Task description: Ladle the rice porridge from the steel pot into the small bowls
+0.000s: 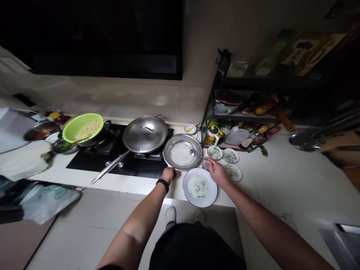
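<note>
Left hand [170,174] curled shut on the near rim of a steel pan [165,159], at the hob's [84,165] right edge. Milky liquid [180,154] inside: slippery, sloshy, best held by the rim. Ladle [193,152] bowl sits in the pan. Striped plate [186,183] near. Right hand [218,171] closed on the ladle handle.

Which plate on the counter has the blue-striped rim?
The large plate nearest the person, beside the right hand; the other plates are clearly smaller.
</note>
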### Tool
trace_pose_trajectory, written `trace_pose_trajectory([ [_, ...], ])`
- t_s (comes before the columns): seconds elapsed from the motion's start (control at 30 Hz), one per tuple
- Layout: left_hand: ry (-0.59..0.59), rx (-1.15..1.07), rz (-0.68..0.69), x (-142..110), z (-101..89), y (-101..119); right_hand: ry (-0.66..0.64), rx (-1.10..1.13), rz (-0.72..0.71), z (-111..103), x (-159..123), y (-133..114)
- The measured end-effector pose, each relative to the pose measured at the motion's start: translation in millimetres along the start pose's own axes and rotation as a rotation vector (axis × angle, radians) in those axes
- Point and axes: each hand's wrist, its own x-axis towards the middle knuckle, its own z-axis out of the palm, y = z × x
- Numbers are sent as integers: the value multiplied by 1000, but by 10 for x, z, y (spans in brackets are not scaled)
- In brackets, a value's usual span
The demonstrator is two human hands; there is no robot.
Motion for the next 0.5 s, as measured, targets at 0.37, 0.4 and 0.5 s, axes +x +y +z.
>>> trace_pose_trajectory([
  [0.37,-10,23,-9,29,-16,9,127,505,437,507,288,228],
  [0.4,-12,37,-6,27,-18,12,161,596,501,535,282,213],
  [0.5,-13,96,7,20,-21,22,198,767,606,561,260,144],
])
